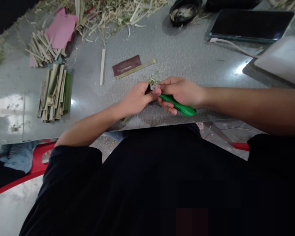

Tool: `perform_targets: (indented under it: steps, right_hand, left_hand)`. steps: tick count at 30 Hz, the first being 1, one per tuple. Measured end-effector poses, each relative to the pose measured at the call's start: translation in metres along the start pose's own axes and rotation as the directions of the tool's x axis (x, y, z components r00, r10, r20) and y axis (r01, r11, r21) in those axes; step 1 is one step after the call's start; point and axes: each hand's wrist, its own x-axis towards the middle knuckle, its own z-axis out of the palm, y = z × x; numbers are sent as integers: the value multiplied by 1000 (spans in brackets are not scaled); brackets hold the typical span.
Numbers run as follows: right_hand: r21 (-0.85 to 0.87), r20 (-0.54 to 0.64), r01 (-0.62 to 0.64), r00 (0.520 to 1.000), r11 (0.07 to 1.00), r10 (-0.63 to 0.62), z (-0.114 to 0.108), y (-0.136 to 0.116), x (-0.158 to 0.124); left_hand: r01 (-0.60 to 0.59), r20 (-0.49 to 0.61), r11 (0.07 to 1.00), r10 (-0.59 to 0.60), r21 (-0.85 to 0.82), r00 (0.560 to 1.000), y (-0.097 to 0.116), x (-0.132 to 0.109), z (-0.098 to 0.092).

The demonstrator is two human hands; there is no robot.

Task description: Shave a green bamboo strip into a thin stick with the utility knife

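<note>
1. The left hand (135,100) is clenching around a narrow plant strip (127,119). The thumb and forefinger are pinching it near its far end.
2. The strip is lying along a line from 7 o'clock to 1 o'clock. Its near end is showing below the left hand, and its far tip is sitting at the point where the 2 hands are meeting. The middle of the strip is hidden inside the fist.
3. The right hand (180,91) is grasping a knife (179,106) by its green ribbed handle. The handle is pointing out toward 4 o'clock, and the short blade (152,87) is aiming toward 10 o'clock.
4. The blade is touching, or lying just beside, the strip tip at the left thumb. Exact contact cannot be told. Both hands are equally near that tip.
5. The strip is looking pale green-tan, thin and flat.
6. The hands are working low over the near edge of the grey table (186,55). A stack of cut strips (54,92) is lying at 9 o'clock, well apart. A dark red-brown pad (127,65) is lying near, at 11 o'clock.
</note>
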Motion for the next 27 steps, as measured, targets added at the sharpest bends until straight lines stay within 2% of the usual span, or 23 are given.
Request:
perform_targets:
  steps: [6,12,16,22,27]
  right_hand:
    - [-3,-48,54,997,999,-54,4,4,1]
    - [2,73,4,997,1000,-4,-3,5,0]
    - [13,18,1,1000,1000,-1,0,3,-1]
    - [-35,-39,64,997,997,-65,5,4,0]
    - [-38,64,5,998,999,-3,-1,4,0]
  left_hand:
    - [43,-26,999,-43,14,999,5,0,1]
    - [50,-4,998,-50,35,999,8,-3,0]
    - [24,-21,999,-23,41,1000,6,-3,1]
    - [37,-39,997,-34,64,999,6,-3,1]
    - [37,-19,997,-36,71,999,4,-4,-1]
